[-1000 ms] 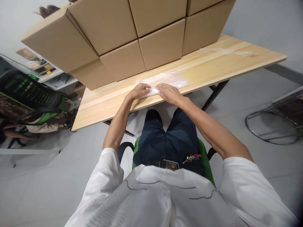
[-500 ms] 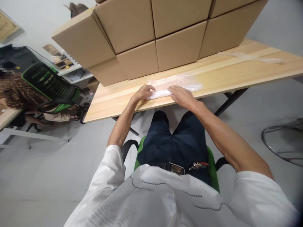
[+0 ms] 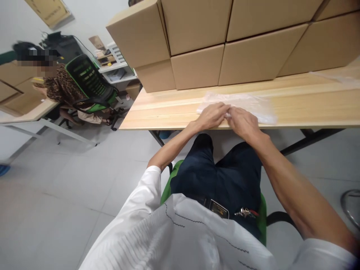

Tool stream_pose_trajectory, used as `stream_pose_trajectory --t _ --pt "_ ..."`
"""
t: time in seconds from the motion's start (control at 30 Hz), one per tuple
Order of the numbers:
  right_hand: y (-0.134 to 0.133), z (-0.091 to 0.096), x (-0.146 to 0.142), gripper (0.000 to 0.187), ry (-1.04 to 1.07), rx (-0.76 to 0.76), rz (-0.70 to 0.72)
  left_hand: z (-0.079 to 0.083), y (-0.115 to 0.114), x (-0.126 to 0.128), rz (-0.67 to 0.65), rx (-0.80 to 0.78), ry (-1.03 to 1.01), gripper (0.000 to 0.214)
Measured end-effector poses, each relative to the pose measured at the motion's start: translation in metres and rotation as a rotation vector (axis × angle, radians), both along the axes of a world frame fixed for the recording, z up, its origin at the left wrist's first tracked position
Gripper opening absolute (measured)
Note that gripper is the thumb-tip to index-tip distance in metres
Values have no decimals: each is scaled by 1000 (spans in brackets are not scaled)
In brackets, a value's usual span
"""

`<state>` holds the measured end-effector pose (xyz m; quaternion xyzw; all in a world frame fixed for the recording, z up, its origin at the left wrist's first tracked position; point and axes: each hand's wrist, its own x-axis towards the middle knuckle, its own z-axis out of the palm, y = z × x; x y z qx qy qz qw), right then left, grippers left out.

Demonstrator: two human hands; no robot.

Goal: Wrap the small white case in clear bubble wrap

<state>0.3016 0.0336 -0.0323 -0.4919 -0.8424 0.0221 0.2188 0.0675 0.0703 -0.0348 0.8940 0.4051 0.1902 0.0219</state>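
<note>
A clear plastic bag or sheet lies flat on the wooden table in front of me. Its near edge is pinched in my left hand, whose fingers are closed. Right beside it, my right hand has its fingers closed on the same edge, the fingertips of both hands meeting. The hands cover part of the plastic, and whether anything lies inside it I cannot tell.
Stacked cardboard boxes line the back of the table. More thin plastic lies at the far right. To the left, a person sits on a green-and-black chair at another table. A metal-ringed stool stands at lower right.
My hands have come together along the near edge of the plastic, from a gap apart to touching. The view has swung left, so the table and boxes sit further right.
</note>
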Motion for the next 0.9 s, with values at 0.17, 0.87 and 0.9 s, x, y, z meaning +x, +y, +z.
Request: stream_pose_trajectory --t 0.17,0.87,0.9 --pt "-1 2 3 74 -7 -88 -60 -20 -7 15 58 -31 38 68" --pt "19 -2 28 67 123 -117 79 18 6 6 -58 -109 50 45" --pt "19 -2 30 66 122 -116 79 22 5 6 -58 -103 71 43"
